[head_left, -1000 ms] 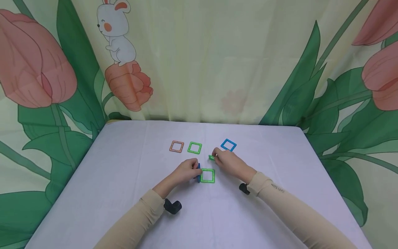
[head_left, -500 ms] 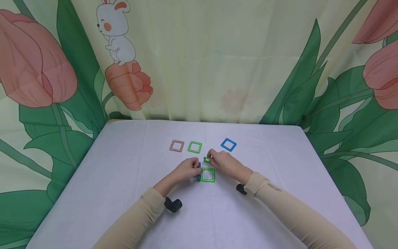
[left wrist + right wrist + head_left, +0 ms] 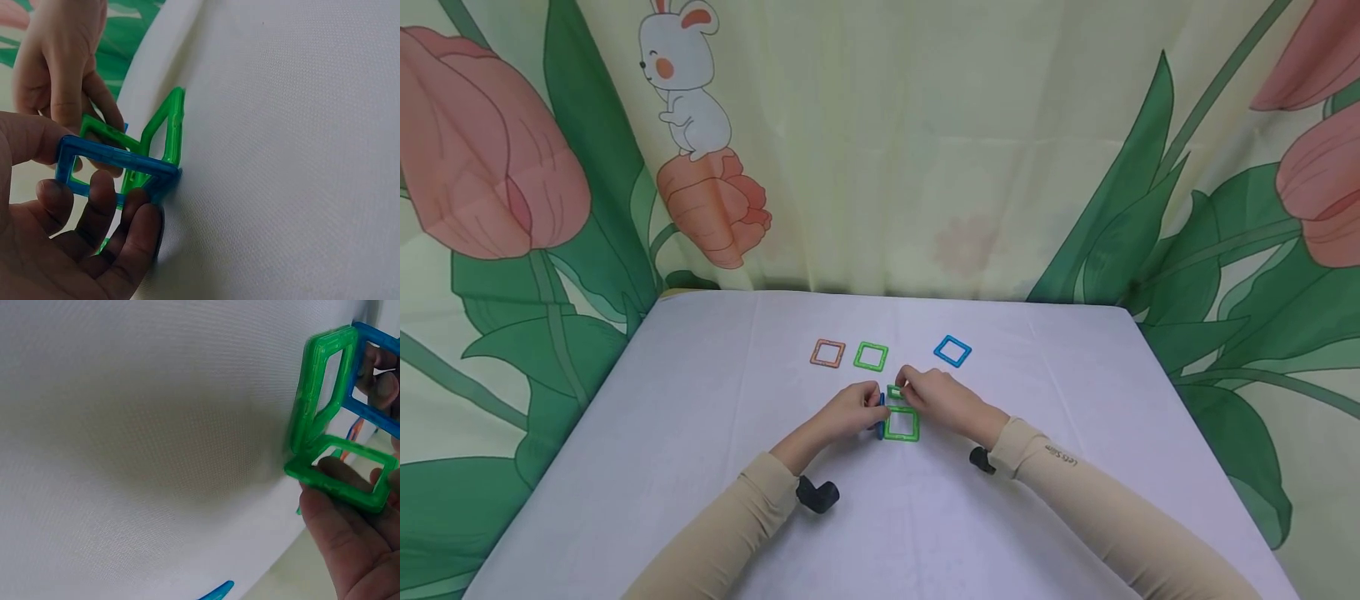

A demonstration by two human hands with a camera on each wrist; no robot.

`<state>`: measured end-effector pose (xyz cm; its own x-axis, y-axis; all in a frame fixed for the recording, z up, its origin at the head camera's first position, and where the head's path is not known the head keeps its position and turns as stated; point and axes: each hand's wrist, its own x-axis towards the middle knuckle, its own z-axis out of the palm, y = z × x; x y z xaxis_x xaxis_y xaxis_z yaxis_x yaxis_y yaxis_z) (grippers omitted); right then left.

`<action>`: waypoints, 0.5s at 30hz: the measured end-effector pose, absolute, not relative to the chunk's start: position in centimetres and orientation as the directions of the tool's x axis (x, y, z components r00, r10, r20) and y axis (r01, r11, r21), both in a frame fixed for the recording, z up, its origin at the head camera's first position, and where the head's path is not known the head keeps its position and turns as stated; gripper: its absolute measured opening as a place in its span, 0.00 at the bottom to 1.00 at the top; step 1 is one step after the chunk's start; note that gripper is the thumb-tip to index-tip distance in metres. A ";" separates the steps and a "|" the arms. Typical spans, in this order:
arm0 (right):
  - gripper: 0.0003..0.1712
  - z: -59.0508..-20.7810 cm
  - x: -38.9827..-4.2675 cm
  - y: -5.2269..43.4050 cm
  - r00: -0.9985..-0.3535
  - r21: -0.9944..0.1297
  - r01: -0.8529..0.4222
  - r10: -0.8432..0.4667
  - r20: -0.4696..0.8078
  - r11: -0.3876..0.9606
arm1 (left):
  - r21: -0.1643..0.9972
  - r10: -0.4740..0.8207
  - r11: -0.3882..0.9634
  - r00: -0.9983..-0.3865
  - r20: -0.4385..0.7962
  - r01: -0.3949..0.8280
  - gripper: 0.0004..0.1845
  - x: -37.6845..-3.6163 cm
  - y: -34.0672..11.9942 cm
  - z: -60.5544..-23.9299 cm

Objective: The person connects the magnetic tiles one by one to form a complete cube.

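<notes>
A green square magnetic tile (image 3: 917, 425) lies flat on the white cloth between the hands. My left hand (image 3: 850, 408) pinches a blue square magnetic tile (image 3: 125, 158) between thumb and fingers. It stands upright along the flat tile's left side, and the right wrist view shows the two edge to edge. At the flat tile's far side, my right hand (image 3: 949, 400) grips a second green square tile (image 3: 334, 487) upright. Its lower edge meets the flat tile's edge in the right wrist view. Fingers partly cover both upright tiles in the head view.
Farther back on the white-covered table (image 3: 1037, 450) lie an orange square tile (image 3: 816, 352), another green one (image 3: 884, 359) and a blue one (image 3: 965, 357). A printed curtain (image 3: 880, 167) hangs behind the table's far edge.
My right hand has brought its green tile leftward and nearer, up to the flat tile's far edge. The left hand keeps its hold on the blue tile, almost unmoved.
</notes>
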<state>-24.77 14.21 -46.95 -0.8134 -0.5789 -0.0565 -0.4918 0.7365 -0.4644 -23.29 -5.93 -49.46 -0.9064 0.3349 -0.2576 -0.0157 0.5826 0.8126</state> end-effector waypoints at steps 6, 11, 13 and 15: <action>0.08 -47.1 -24.7 14.2 -0.792 -0.454 -0.524 -0.608 -0.053 0.721 | 0.814 0.339 0.581 -0.904 -0.261 -0.017 0.13 -23.3 -6.0 -49.6; 0.08 -46.9 -24.5 14.2 -0.774 -0.473 -0.536 -0.631 -0.057 0.700 | 0.816 0.328 0.577 -0.908 -0.259 -0.024 0.14 -23.4 -6.0 -49.7; 0.09 -46.8 -24.5 14.2 -0.771 -0.485 -0.530 -0.633 -0.066 0.696 | 0.814 0.318 0.580 -0.912 -0.260 -0.030 0.14 -23.4 -6.0 -49.8; 0.09 -46.9 -24.5 14.3 -0.772 -0.495 -0.521 -0.632 -0.074 0.695 | 0.814 0.311 0.580 -0.916 -0.255 -0.029 0.14 -23.4 -6.1 -49.8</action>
